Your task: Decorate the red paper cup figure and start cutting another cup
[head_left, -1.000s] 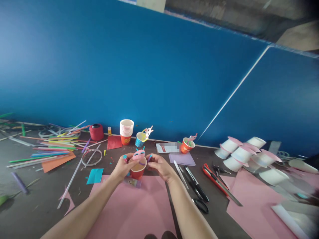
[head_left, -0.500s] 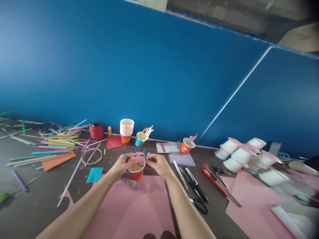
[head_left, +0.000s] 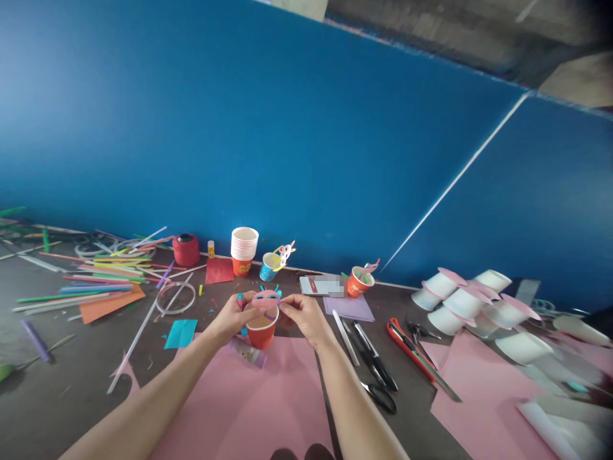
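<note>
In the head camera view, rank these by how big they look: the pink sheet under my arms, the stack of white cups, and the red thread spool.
1. pink sheet, by far
2. stack of white cups
3. red thread spool, only slightly smaller than the stack, so that order is unsure

Upright red paper cup [head_left: 261, 330] with pink cutout [head_left: 266, 298] at rim.

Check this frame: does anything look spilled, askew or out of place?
Yes. White paper cups lie tipped over in a heap at right, and coloured straws are strewn across the table's left. The red cup in both hands stands upright.
</note>
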Tool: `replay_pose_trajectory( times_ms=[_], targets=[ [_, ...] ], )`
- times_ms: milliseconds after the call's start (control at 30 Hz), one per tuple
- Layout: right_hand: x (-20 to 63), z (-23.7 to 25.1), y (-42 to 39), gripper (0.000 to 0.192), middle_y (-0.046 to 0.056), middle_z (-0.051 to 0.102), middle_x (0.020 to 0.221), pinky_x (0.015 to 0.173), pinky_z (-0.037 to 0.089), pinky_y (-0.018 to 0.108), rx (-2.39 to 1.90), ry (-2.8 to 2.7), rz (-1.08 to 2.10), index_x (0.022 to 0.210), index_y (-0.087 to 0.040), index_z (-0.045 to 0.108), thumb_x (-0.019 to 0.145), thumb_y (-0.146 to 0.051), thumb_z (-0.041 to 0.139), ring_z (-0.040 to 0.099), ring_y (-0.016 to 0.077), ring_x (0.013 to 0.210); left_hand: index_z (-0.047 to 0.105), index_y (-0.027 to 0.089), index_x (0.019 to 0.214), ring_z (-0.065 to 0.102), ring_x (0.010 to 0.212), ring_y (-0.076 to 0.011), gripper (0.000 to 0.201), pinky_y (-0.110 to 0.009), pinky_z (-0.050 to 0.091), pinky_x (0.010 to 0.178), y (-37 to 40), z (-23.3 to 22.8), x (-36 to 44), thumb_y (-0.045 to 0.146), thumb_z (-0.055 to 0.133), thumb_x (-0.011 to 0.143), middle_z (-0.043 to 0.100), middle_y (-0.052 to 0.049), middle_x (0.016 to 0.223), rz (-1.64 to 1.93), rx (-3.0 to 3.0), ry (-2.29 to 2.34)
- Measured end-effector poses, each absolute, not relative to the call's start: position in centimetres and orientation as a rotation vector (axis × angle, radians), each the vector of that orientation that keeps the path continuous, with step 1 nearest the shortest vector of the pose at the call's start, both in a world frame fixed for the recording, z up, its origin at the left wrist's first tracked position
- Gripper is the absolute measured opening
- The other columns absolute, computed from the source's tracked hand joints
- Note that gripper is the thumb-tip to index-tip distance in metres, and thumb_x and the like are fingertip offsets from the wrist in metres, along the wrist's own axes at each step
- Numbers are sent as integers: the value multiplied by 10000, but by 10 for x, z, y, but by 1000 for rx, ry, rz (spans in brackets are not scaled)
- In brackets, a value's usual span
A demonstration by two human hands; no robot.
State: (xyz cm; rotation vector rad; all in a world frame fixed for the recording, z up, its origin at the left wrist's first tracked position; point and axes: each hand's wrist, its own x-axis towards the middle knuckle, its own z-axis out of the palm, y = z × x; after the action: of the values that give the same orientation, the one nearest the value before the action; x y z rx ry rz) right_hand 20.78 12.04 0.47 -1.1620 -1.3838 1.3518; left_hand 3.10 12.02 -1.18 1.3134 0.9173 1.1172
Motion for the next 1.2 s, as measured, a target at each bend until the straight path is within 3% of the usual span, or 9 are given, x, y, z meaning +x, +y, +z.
replay_pose_trajectory(
  times_ms=[367, 600, 800, 1200],
  targets=[
    [205, -1, 123, 193, -17, 605, 645, 639, 471, 278, -1076, -1379, 1415, 671, -161, 605, 633, -331, 688, 568, 136, 622, 654, 111, 937, 605, 726, -213, 381, -265, 447, 618, 125, -22, 30, 348, 660, 638, 668, -66, 770, 1133, 1264, 920],
    [200, -9, 122, 172, -17, 583, 617, 509, 473, 262, -1138, -1332, 1312, 742, -198, 551, 695, -351, 612, 588, 162, 594, 638, 126, 890, 610, 685, -187, 336, -246, 444, 591, 125, -29, 31, 347, 673, 639, 657, -40, 724, 1151, 1132, 844],
    [198, -15, 125, 161, -18, 572, 601, 497, 490, 276, -1157, -1346, 1260, 773, -204, 518, 728, -349, 571, 578, 152, 527, 624, 146, 827, 604, 647, -162, 251, -228, 429, 568, 125, -27, 28, 318, 669, 650, 643, -4, 688, 1126, 1106, 858],
    [195, -8, 119, 206, -15, 587, 617, 474, 488, 237, -1163, -1386, 1211, 830, -184, 549, 738, -368, 558, 590, 149, 549, 626, 125, 844, 592, 668, -175, 266, -238, 427, 594, 124, -24, 30, 308, 655, 653, 620, -4, 654, 1121, 1171, 843]
  ],
)
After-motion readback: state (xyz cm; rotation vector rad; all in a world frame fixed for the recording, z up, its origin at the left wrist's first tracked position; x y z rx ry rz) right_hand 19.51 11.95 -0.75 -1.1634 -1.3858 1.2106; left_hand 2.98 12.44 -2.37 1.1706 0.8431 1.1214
